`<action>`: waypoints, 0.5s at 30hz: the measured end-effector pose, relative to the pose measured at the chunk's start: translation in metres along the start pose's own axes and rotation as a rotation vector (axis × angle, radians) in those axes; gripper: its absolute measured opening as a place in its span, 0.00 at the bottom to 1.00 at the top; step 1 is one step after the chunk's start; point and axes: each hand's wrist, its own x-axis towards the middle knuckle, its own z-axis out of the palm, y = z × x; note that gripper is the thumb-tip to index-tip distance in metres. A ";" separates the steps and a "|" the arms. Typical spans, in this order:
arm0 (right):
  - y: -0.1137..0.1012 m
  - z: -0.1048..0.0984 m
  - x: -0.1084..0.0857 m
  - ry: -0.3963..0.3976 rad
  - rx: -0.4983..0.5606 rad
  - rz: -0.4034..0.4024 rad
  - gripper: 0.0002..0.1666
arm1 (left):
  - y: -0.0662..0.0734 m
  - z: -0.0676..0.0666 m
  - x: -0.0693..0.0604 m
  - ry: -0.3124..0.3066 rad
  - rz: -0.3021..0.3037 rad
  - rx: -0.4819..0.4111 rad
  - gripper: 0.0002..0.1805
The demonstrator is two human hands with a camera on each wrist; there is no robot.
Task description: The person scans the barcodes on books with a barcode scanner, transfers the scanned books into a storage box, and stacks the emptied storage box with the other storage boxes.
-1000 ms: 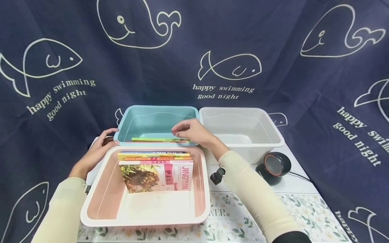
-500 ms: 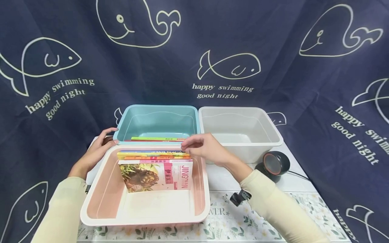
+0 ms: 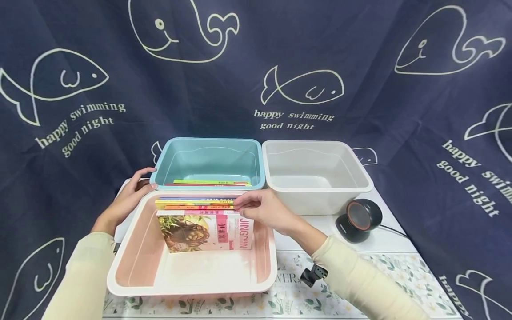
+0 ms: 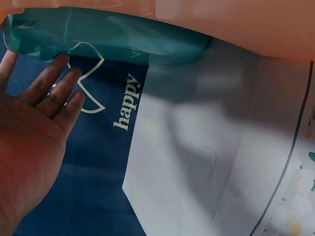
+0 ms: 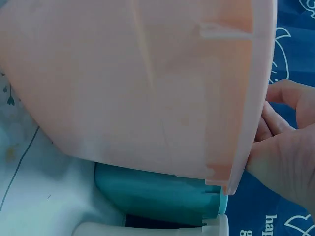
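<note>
Several books stand on edge in the pink bin (image 3: 132,249), the front one a book with a lion cover (image 3: 188,233). Over their right ends is the right hand (image 3: 266,211), its fingertips at the spines; whether it pinches one cannot be told. In the right wrist view the pink bin's wall (image 5: 123,88) hides the fingertips of the right hand (image 5: 290,132). My left hand (image 3: 130,198) rests with relaxed fingers on the left rim of the teal bin (image 3: 212,160). The left wrist view shows the left hand (image 4: 39,132) with fingers spread against the teal bin (image 4: 123,37).
Inside the teal bin, books (image 3: 212,182) stand along the near wall. A grey bin (image 3: 320,164) is beside it on the right. A black round device (image 3: 358,218) with a cable sits right of the bins. Behind hangs a dark blue curtain (image 3: 224,102).
The right hand has moved from over the teal bin toward the viewer, to the books in the pink bin. The left hand has stayed at the teal rim.
</note>
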 end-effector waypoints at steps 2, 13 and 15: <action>0.001 0.003 0.001 -0.010 -0.005 -0.013 0.17 | 0.001 0.000 0.000 0.002 0.004 0.002 0.31; 0.000 0.021 0.006 -0.013 -0.056 -0.085 0.18 | 0.001 0.002 -0.001 0.004 0.020 -0.011 0.30; 0.000 0.024 0.007 -0.007 -0.073 -0.087 0.18 | 0.002 0.002 -0.001 0.001 0.016 -0.007 0.30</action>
